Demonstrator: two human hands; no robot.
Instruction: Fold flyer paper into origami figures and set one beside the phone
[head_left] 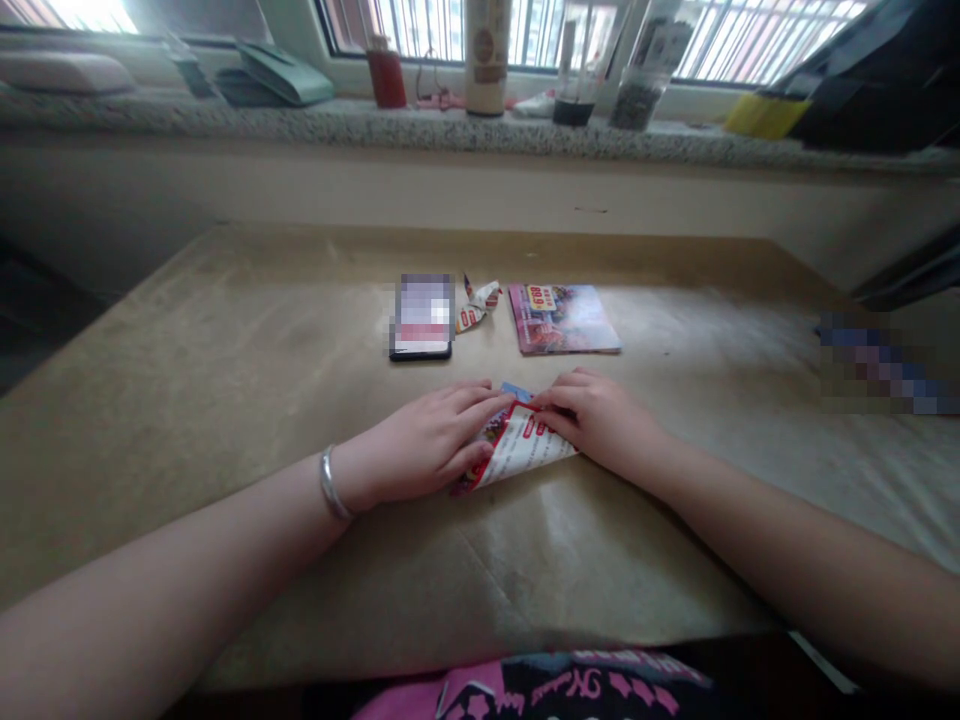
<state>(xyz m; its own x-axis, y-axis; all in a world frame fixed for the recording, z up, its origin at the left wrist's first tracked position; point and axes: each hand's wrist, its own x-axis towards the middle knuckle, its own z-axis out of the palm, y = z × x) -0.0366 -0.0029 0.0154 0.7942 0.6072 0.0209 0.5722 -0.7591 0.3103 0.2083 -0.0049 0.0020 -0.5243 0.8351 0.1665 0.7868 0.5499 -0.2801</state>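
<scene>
A folded sheet of printed paper (525,450) lies on the table in front of me, its white side with red print and a red edge facing up. My left hand (442,430), with a silver bangle at the wrist, rests on the paper's left part with fingers stretched out. At the upper right edge, my right hand (600,415) pinches the paper between thumb and fingers. A bit of colourful and blue print shows between the hands. Beyond them sits a small folded paper figure (478,305), beside a phone (422,317) with a blurred screen.
A stack of colourful printed sheets (566,320) lies right of the paper figure. The table (300,300) meets a wall below a stone windowsill (420,122), which holds a red bottle (386,75), a tall container (487,60) and other items. A blurred object (885,365) is at far right.
</scene>
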